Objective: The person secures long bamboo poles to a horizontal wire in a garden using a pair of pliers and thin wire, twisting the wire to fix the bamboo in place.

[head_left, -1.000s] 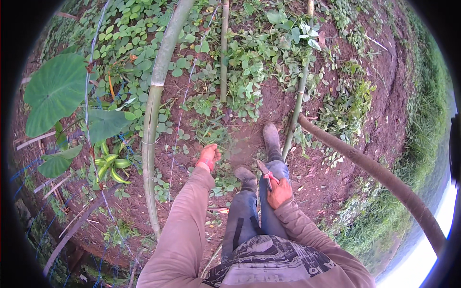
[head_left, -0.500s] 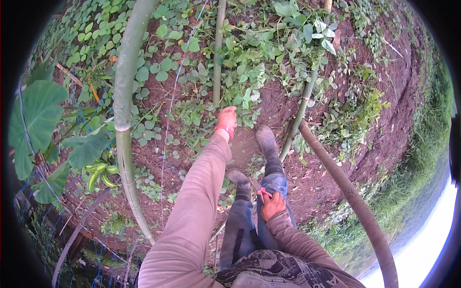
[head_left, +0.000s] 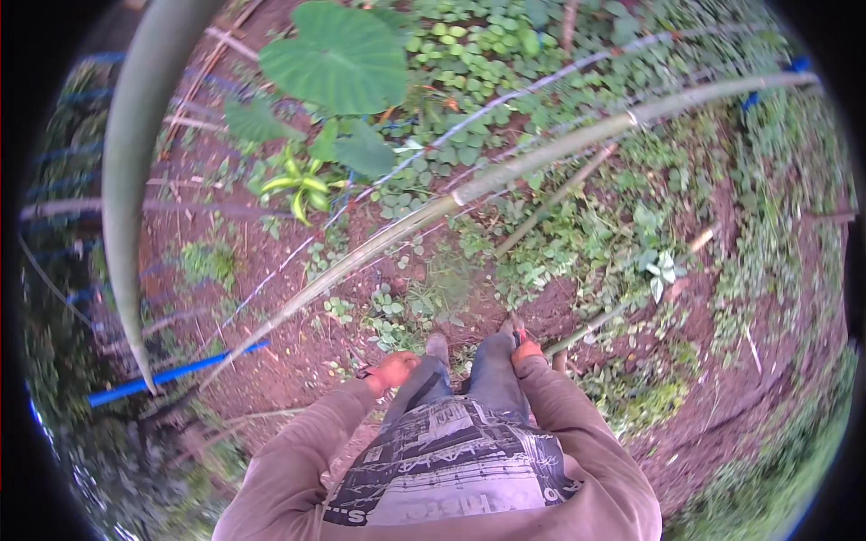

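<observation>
My right hand point(head_left: 526, 353) is closed beside my right thigh, around the red handle of a small knife point(head_left: 516, 326). The dull blade points forward, away from me. By my left knee hangs my left hand point(head_left: 392, 370), at the end of a bent arm, with a dark band at its wrist. It is small and blurred, so its fingers do not show clearly. It looks nearest to my trouser leg and appears apart from the plants. Low leafy plants point(head_left: 388, 323) grow on the soil just ahead of my boots.
A long bamboo pole point(head_left: 541, 162) slants across in front, beside a twisted wire point(head_left: 505, 97). On the left rises a thick green bamboo pole point(head_left: 135, 180), close to a blue strip point(head_left: 171, 374). Large-leaved plants point(head_left: 338, 59) grow beyond the wire. Another pole point(head_left: 595, 325) stands at my right.
My view has swung to the left. My left hand has drawn back from the plants at the pole's foot to beside my left leg. The knife is still in my right hand.
</observation>
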Motion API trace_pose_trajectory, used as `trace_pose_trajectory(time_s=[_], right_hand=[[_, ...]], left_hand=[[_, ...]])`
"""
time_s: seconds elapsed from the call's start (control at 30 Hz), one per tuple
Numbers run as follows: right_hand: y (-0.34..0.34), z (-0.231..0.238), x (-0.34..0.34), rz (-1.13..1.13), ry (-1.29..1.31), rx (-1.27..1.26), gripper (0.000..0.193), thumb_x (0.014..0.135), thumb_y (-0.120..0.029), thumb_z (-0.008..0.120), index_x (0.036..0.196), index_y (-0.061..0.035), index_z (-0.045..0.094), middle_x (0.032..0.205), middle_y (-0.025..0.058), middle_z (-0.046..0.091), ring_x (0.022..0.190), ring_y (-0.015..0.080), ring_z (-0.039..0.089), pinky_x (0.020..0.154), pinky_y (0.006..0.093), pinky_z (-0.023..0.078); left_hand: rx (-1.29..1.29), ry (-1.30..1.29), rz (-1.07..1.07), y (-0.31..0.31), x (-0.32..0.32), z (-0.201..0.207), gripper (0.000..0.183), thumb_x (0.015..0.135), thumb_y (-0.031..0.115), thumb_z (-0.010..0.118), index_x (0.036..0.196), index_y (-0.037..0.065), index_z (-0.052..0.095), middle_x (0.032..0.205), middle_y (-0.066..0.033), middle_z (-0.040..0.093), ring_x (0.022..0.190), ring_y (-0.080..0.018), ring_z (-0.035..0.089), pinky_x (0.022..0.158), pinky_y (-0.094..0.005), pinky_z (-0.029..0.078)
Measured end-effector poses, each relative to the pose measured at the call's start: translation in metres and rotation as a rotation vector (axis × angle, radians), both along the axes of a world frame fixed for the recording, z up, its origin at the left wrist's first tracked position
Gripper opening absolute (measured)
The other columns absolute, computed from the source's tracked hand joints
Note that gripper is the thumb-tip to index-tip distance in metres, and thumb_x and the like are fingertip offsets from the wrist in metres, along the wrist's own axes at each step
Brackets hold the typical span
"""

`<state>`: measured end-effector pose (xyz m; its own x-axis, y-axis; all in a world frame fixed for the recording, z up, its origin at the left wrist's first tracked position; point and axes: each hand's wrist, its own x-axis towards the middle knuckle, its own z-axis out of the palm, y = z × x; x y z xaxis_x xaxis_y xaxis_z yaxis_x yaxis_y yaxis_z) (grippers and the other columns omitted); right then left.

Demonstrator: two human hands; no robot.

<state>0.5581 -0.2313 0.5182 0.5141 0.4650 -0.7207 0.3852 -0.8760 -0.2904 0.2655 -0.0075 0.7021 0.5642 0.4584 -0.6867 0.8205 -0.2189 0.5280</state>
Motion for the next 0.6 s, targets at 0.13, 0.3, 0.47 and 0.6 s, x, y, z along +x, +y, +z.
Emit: trace_pose_trajectory(time_s=[0.13,0.3,0.47,0.6], right_hand=[[-0.017,0.025,0.058,0.210,-0.039,-0.060,0.080,0.087,-0.040,0.066,0.139,0.0108,0.032,0.112,0.0303,0.066,0.099,0.0423,0.068,0.088,0.0485,0.053],[-0.024,-0.010,0.117,0.449,-0.201,-0.066,0.074,0.090,-0.046,0.061,0.140,0.0020,0.036,0.119,0.0264,0.064,0.103,0.0424,0.066,0.092,0.0481,0.051],[0.048,0.021,0.120,0.799,-0.119,-0.275,0.052,0.095,-0.047,0.049,0.136,-0.0158,0.053,0.131,0.0203,0.060,0.115,0.0400,0.061,0.096,0.0471,0.050],[0.121,0.017,0.063,1.245,-0.069,-0.088,0.036,0.093,-0.037,0.052,0.119,-0.0175,0.068,0.108,0.0226,0.069,0.105,0.0405,0.066,0.091,0.0490,0.052]], left_hand=[[0.423,0.292,-0.194,-0.003,-0.164,0.027,0.023,0.085,0.018,0.060,0.101,0.007,0.073,0.098,-0.0152,0.071,0.094,-0.0324,0.070,0.084,-0.0441,0.055],[0.418,0.691,0.220,-0.131,-0.286,0.016,0.023,0.083,0.021,0.060,0.094,0.007,0.076,0.093,-0.0128,0.073,0.090,-0.0307,0.071,0.078,-0.0445,0.057],[0.162,0.581,0.402,-0.239,-0.286,-0.042,0.025,0.082,0.022,0.061,0.093,0.007,0.077,0.096,-0.0137,0.075,0.091,-0.0298,0.073,0.079,-0.0425,0.059],[-0.136,0.632,0.488,-0.334,-0.269,-0.113,0.020,0.079,0.024,0.071,0.097,0.016,0.072,0.102,-0.0085,0.073,0.093,-0.0265,0.072,0.071,-0.0432,0.059]])
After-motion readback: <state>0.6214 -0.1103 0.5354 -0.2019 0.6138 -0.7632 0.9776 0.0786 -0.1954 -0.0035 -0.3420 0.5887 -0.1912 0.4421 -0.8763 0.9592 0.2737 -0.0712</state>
